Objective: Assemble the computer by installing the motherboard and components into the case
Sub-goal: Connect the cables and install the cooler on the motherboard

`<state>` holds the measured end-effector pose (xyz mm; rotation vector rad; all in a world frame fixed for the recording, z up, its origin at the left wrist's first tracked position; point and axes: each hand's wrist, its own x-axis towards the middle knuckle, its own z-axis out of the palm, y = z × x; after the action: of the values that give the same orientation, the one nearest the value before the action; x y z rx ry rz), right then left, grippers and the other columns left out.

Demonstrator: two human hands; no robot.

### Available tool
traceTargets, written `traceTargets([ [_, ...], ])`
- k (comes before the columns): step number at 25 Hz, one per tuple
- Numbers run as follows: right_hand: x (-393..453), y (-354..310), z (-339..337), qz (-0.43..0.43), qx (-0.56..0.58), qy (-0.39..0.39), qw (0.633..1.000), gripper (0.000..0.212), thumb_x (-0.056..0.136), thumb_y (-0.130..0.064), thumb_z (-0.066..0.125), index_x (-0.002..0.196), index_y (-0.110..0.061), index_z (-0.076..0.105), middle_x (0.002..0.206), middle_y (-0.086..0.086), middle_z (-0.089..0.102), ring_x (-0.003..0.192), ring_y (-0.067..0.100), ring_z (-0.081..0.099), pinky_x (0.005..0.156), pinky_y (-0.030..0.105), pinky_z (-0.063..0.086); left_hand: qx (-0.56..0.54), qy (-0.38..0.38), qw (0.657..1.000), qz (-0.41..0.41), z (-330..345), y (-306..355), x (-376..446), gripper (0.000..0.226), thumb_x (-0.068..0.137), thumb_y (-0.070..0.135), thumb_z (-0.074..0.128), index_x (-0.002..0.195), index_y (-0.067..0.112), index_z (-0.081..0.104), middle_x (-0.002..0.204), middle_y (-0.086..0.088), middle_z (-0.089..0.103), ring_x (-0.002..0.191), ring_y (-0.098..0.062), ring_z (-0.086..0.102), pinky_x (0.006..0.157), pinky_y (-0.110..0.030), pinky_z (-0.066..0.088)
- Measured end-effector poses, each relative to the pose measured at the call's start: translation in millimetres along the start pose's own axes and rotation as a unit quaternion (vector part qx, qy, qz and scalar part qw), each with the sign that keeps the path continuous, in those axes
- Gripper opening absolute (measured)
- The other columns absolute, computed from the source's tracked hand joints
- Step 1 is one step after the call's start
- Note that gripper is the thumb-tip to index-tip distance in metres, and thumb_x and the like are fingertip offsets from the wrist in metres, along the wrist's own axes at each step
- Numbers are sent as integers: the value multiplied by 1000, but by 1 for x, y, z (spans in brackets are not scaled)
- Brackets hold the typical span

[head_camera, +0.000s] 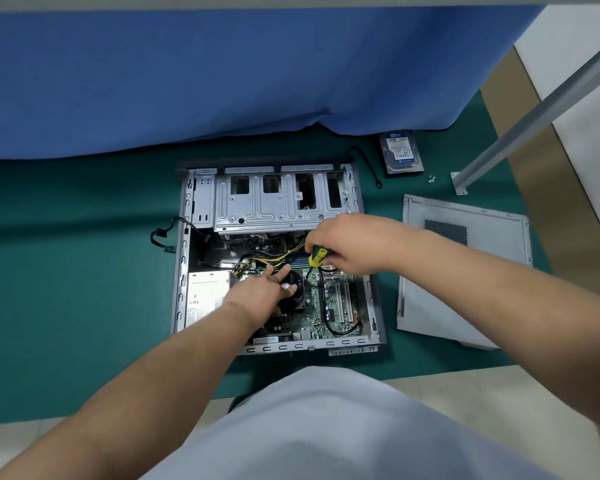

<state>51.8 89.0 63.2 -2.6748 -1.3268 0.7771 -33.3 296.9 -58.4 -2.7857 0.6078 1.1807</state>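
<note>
An open grey computer case [369,306] lies flat on a green mat. Inside it sit a green motherboard [326,306], a black CPU fan [297,289], a silver power supply [207,296] and yellow and black cables [278,256]. My left hand [260,292] rests on the fan with fingers spread. My right hand [350,244] grips a yellow and green screwdriver [316,257], its tip pointing down at the board just right of the fan.
The grey side panel [465,271] lies right of the case. A hard drive [400,152] and a few small screws [431,179] lie at the back right, near a metal table leg [534,116]. A blue cloth [222,81] hangs behind.
</note>
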Motion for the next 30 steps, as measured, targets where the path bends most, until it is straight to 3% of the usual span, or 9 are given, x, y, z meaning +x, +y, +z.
traceTargets([
  [3, 9, -7, 0, 98, -6, 27, 995, 25, 98, -44, 59, 104, -19, 60, 81, -2, 56, 84, 27, 61, 58, 35, 46, -8, 3, 1000, 6, 0, -1, 0, 68, 104, 20, 58, 160, 42, 25, 171, 5, -9, 157, -32, 16, 110, -53, 46],
  [8, 16, -21, 13, 274, -60, 105, 954, 70, 96, -75, 36, 62, -17, 56, 57, -1, 51, 52, 19, 49, 46, 26, 28, -3, -2, 1000, 5, -1, -1, -1, 70, 104, 19, 58, 160, 43, 22, 171, 6, -12, 157, -31, 17, 108, -52, 48],
  [13, 5, -10, -8, 67, 4, 25, 997, 44, 97, -54, 60, 129, -24, 58, 124, 2, 58, 93, 26, 62, 74, 38, 53, -1, 14, 1000, 9, 1, 0, 0, 72, 104, 16, 58, 160, 43, 23, 171, 6, -11, 158, -30, 12, 111, -51, 45],
  [17, 4, -11, -24, -16, -78, -30, 996, 43, 99, -16, 59, 139, -30, 57, 125, -1, 62, 105, 26, 63, 81, 41, 55, 1, 14, 1000, 7, 2, 0, 0, 71, 104, 17, 58, 160, 43, 23, 171, 6, -11, 157, -31, 14, 109, -52, 47],
  [19, 4, -17, -23, 54, -69, -2, 996, 27, 102, -34, 56, 124, -22, 66, 99, 3, 66, 98, 29, 65, 70, 38, 53, 6, 16, 1000, 8, 3, 0, 0, 70, 104, 17, 57, 160, 43, 23, 171, 5, -11, 157, -31, 14, 109, -52, 47],
  [22, 10, -27, -12, 192, -86, 33, 977, 65, 102, -66, 35, 77, -14, 64, 65, 0, 51, 66, 25, 58, 49, 30, 31, 10, 13, 1000, 9, 2, 0, -1, 70, 104, 19, 57, 160, 43, 22, 171, 5, -11, 157, -31, 15, 109, -52, 47],
  [25, 16, -34, -6, 220, -83, 46, 971, 75, 98, -76, 27, 61, -16, 54, 61, 0, 52, 53, 18, 47, 48, 28, 28, 7, 9, 1000, 3, -1, 2, -4, 69, 105, 20, 57, 160, 43, 22, 171, 4, -10, 156, -32, 19, 110, -54, 45],
  [27, 14, -31, -13, 159, -67, 10, 985, 64, 96, -74, 41, 85, -15, 63, 84, 1, 59, 62, 18, 49, 53, 31, 36, 6, 8, 1000, 2, -2, 2, -5, 68, 105, 21, 57, 160, 43, 23, 171, 4, -10, 156, -32, 18, 111, -54, 44],
  [30, 8, -15, -26, 6, -94, -48, 994, 35, 100, -26, 62, 135, -28, 58, 127, 0, 53, 91, 26, 59, 68, 35, 45, 10, 9, 1000, 4, -4, 3, -6, 68, 105, 20, 56, 161, 42, 23, 171, 4, -11, 156, -32, 18, 109, -54, 46],
])
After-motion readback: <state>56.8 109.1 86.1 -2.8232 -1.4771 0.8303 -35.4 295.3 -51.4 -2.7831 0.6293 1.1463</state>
